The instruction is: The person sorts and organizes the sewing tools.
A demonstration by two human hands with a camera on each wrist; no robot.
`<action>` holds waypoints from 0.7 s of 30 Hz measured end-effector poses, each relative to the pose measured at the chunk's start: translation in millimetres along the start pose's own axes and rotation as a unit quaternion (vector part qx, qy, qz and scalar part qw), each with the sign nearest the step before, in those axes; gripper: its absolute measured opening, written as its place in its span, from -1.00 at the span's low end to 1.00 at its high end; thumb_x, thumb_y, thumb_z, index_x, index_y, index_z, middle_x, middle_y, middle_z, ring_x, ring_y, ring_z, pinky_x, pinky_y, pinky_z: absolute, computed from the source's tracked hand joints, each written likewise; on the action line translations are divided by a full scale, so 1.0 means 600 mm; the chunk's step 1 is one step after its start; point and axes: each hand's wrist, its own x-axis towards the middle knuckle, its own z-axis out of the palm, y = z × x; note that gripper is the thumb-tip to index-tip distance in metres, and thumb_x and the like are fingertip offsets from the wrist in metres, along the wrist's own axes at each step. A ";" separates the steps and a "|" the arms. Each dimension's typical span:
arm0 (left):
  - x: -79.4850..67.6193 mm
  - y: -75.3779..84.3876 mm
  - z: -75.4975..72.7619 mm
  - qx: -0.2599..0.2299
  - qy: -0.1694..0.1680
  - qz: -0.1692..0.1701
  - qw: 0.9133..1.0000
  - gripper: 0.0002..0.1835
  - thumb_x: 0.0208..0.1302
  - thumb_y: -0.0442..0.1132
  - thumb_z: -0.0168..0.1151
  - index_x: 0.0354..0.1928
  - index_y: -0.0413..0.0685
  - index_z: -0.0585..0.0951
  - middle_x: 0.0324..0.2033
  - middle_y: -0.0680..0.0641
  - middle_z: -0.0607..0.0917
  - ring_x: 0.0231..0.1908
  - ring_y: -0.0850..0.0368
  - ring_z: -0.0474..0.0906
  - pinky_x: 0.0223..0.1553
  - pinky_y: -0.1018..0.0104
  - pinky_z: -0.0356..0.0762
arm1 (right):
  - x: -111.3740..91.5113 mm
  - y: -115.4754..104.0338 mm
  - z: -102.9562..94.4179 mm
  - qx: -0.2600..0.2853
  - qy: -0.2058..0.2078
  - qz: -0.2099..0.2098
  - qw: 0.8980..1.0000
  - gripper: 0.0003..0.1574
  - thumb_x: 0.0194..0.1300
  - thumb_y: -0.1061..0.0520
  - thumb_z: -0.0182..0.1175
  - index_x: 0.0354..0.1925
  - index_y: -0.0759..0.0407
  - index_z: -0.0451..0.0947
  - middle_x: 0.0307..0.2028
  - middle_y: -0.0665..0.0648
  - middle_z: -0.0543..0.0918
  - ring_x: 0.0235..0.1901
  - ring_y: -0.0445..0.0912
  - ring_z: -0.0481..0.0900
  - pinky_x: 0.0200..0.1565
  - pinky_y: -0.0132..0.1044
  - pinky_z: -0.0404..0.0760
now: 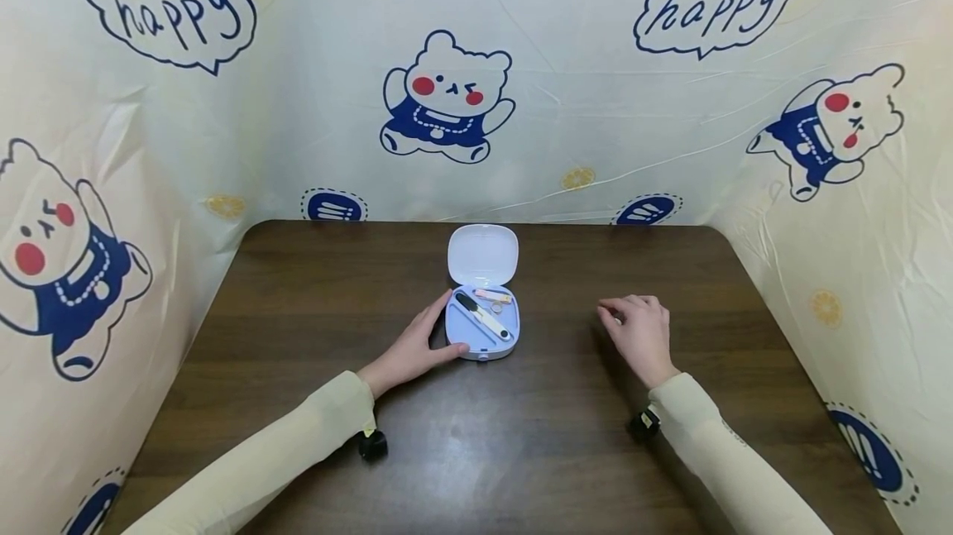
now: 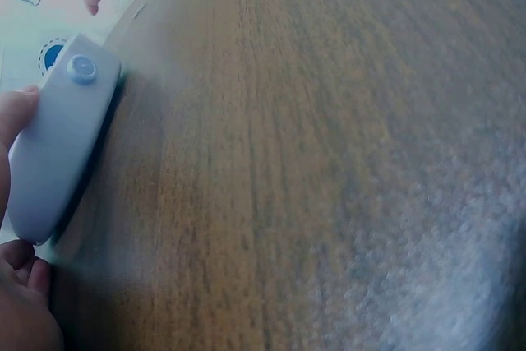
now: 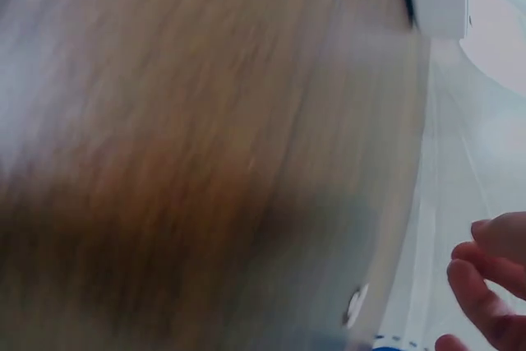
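Note:
A small pale-blue case (image 1: 482, 345) stands on the table, its white lid (image 1: 483, 254) tilted up at the back. Inside lie a slim white tool with a black end (image 1: 482, 316), a small pink-and-cream piece (image 1: 492, 296) and a little ring-shaped piece. My left hand (image 1: 411, 353) holds the case's left side, thumb at the front edge and fingers along the side. The left wrist view shows the case's front with a round button (image 2: 82, 68). Right of the case, my right hand (image 1: 639, 336) hovers with loosely bent fingers; nothing shows between them in the right wrist view.
The brown wooden table (image 1: 476, 436) reaches back to a pale patterned cloth (image 1: 566, 105) that rises behind it and at both sides. A tiny pale thing (image 3: 355, 306) lies on the tabletop near my right hand.

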 end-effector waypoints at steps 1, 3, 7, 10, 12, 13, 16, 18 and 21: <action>0.000 0.000 0.000 -0.001 0.000 -0.001 1.000 0.15 0.31 0.31 0.37 0.70 0.18 -0.09 0.65 -0.07 0.02 0.62 -0.17 -0.07 0.53 -0.25 0.02 | -0.001 0.004 -0.002 -0.005 -0.006 0.009 1.000 -0.80 0.37 0.13 0.40 -0.10 0.20 0.82 -0.22 0.22 0.80 -0.09 0.26 0.53 0.05 0.29 0.35; -0.001 0.001 0.000 -0.002 0.000 -0.002 1.000 0.14 0.31 0.30 0.37 0.70 0.17 -0.09 0.65 -0.07 0.01 0.62 -0.17 -0.07 0.53 -0.25 0.01 | -0.002 0.011 -0.004 -0.016 -0.018 0.027 0.999 -0.79 0.38 0.12 0.40 -0.09 0.20 0.82 -0.19 0.25 0.79 -0.07 0.29 0.52 0.06 0.30 0.35; -0.001 0.003 0.000 -0.002 0.001 0.001 1.000 0.14 0.32 0.28 0.37 0.70 0.15 -0.09 0.65 -0.08 0.02 0.62 -0.17 -0.07 0.53 -0.25 0.02 | -0.002 0.023 -0.011 -0.030 -0.043 0.056 0.997 -0.77 0.39 0.10 0.39 -0.06 0.17 0.83 -0.11 0.28 0.79 -0.04 0.33 0.52 0.05 0.31 0.36; -0.001 0.002 -0.001 0.002 0.000 0.001 1.000 0.15 0.31 0.30 0.37 0.70 0.15 -0.10 0.65 -0.07 0.02 0.62 -0.16 -0.07 0.53 -0.24 0.02 | -0.001 0.030 -0.015 -0.039 -0.059 0.074 0.995 -0.77 0.39 0.08 0.37 -0.07 0.14 0.84 -0.07 0.28 0.79 -0.03 0.35 0.53 0.01 0.31 0.37; 0.000 0.000 -0.001 0.003 0.000 0.000 1.000 0.15 0.31 0.31 0.36 0.70 0.15 -0.10 0.66 -0.08 0.01 0.62 -0.17 -0.07 0.53 -0.25 0.02 | -0.001 0.036 -0.015 -0.044 -0.069 0.085 0.993 -0.77 0.39 0.08 0.37 -0.07 0.11 0.84 -0.05 0.27 0.79 -0.03 0.36 0.54 -0.01 0.30 0.37; -0.001 0.000 -0.001 0.004 0.000 -0.001 1.000 0.15 0.31 0.32 0.36 0.70 0.17 -0.10 0.66 -0.07 0.01 0.62 -0.17 -0.07 0.53 -0.25 0.02 | -0.001 0.038 -0.015 -0.046 -0.072 0.089 0.992 -0.78 0.38 0.07 0.37 -0.08 0.10 0.85 -0.05 0.26 0.79 -0.03 0.36 0.55 -0.03 0.30 0.38; -0.001 0.000 -0.001 0.001 0.000 -0.002 1.000 0.16 0.30 0.32 0.36 0.70 0.18 -0.10 0.66 -0.07 0.01 0.62 -0.18 -0.07 0.52 -0.26 0.01 | -0.001 0.044 -0.014 -0.051 -0.081 0.099 0.990 -0.79 0.36 0.06 0.39 -0.10 0.06 0.86 -0.06 0.25 0.80 -0.06 0.36 0.55 -0.06 0.28 0.38; -0.001 0.000 -0.001 0.001 -0.001 -0.001 1.000 0.15 0.30 0.31 0.37 0.70 0.19 -0.10 0.66 -0.06 0.01 0.62 -0.16 -0.07 0.53 -0.25 0.01 | -0.003 0.047 -0.013 -0.051 -0.086 0.104 0.990 -0.81 0.34 0.05 0.42 -0.12 0.04 0.86 -0.07 0.23 0.81 -0.09 0.34 0.56 -0.07 0.27 0.38; -0.001 0.000 -0.001 0.000 0.000 0.003 1.000 0.14 0.32 0.29 0.37 0.70 0.18 -0.09 0.66 -0.06 0.01 0.62 -0.16 -0.08 0.53 -0.24 0.01 | -0.006 0.051 -0.012 -0.050 -0.090 0.106 0.989 -0.83 0.32 0.06 0.44 -0.14 0.05 0.87 -0.08 0.23 0.80 -0.11 0.32 0.55 -0.07 0.28 0.36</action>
